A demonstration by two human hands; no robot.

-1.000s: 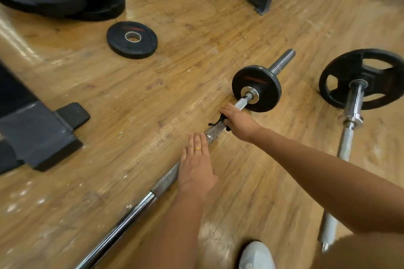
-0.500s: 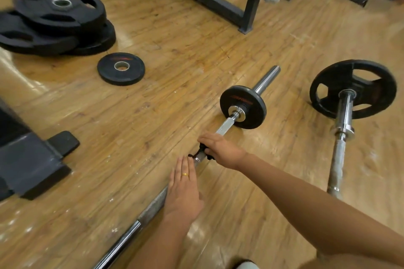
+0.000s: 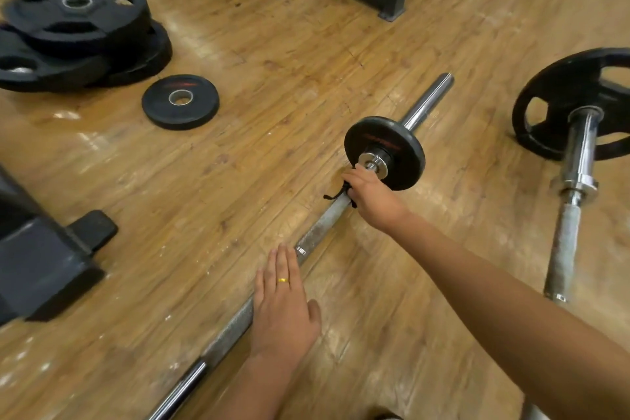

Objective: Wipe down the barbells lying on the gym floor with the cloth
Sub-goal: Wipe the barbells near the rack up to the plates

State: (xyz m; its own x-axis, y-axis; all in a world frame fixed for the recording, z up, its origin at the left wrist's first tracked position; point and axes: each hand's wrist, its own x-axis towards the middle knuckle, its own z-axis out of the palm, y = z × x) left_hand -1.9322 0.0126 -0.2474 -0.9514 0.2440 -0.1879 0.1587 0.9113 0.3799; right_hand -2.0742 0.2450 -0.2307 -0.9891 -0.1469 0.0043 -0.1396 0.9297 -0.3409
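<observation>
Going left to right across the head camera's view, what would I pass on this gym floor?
Stack of large black plates → loose small plate → left hand flat on the barbell → right hand gripping the cloth → second barbell.

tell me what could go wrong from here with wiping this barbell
The right hand grips the dark cloth round the barbell right up against the collar of the small plate; pushing further could jam it there. The cloth's loose strands might snag on that collar. The left hand only rests flat on the barbell, so it may roll under a hard stroke.
</observation>
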